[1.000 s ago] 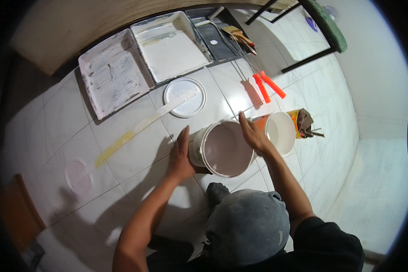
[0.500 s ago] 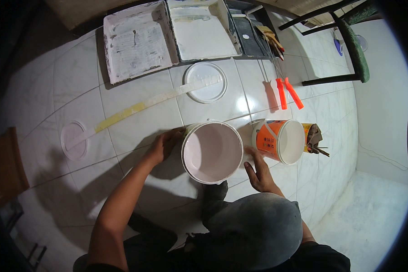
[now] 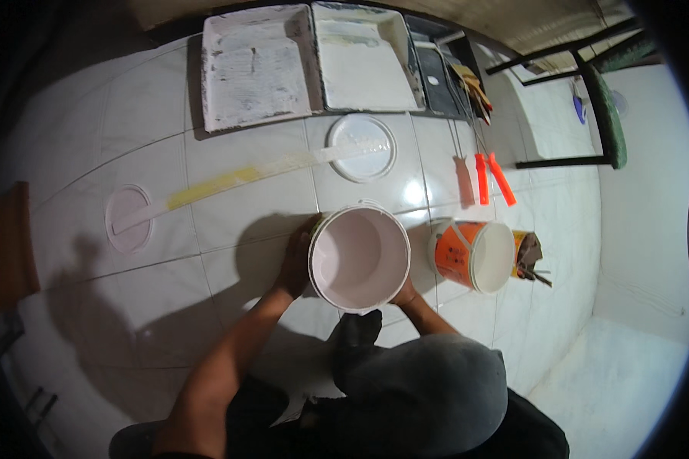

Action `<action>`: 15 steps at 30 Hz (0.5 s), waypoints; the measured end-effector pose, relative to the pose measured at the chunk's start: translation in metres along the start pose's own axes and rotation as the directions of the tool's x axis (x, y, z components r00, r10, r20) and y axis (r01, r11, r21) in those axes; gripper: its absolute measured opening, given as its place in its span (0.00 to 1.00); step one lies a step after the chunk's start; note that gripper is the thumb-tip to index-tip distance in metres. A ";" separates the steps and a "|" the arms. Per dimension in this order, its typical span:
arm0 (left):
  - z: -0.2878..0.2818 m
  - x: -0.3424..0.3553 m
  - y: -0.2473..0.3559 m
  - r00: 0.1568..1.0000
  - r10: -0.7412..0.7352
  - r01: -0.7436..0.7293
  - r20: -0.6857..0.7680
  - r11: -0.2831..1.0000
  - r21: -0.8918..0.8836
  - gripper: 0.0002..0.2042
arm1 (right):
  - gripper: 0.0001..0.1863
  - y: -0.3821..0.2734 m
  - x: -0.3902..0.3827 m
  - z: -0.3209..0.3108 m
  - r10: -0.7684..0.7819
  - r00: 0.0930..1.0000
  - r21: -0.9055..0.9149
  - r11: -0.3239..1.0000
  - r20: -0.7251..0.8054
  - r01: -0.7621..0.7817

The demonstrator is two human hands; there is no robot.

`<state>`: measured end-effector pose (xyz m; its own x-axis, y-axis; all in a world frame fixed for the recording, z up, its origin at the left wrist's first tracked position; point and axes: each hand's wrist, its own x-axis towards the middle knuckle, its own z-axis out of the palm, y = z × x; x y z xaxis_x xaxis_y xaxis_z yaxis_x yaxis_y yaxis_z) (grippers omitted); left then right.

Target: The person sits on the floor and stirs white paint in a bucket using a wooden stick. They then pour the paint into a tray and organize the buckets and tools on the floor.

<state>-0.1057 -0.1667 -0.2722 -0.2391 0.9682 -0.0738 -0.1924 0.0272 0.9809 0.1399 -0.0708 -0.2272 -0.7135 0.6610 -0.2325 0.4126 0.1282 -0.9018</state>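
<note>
A white-rimmed bucket (image 3: 390,237) with pale pink inside stands in front of me, its round opening facing up. Against its left side my left hand (image 3: 297,266) is pressed, the fingers partly in shadow and wrapped round the wall. My right hand (image 3: 405,293) grips the lower right side, most of its fingers hidden behind the bucket. To the right is an orange-labelled bucket (image 3: 453,251) with whitish contents, apart from my hand. Beyond the pink bucket, a long flat stick (image 3: 230,180) bridges a round white lid (image 3: 360,167) and a smaller pinkish lid (image 3: 135,239).
At the far side lie a paint-smeared roller tray (image 3: 256,80), a tray of white paint (image 3: 371,80) and a dark tray (image 3: 441,88) with brushes (image 3: 473,92). Two orange handles (image 3: 491,180) rest on the tiles. A chair (image 3: 609,115) stands far right; a small container (image 3: 527,252) holds something brown.
My right hand has gone from beside the bucket to its lower right side and taken hold. My left hand has closed further round the left side. The whole view has shifted slightly.
</note>
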 end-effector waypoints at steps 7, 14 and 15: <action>-0.031 0.018 0.032 0.990 -0.091 0.100 0.105 0.992 -0.082 0.25 | 0.53 0.002 -0.020 0.048 0.057 0.974 0.308 0.951 -0.218 0.013; -0.044 0.062 0.081 0.997 0.021 0.005 0.076 0.943 -0.333 0.24 | 0.75 -0.037 0.031 -0.002 -0.442 0.842 -0.402 0.863 -0.310 0.305; -0.045 0.071 0.098 0.998 0.051 -0.033 0.048 0.950 -0.312 0.24 | 0.76 -0.063 0.044 -0.014 -0.525 0.797 -0.494 0.799 -0.297 0.343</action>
<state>-0.1843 -0.1067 -0.1894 -0.2025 0.9792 -0.0149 -0.4712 -0.0841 0.8780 0.0903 -0.0391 -0.1757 -0.6176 0.6792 0.3967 0.3652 0.6943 -0.6202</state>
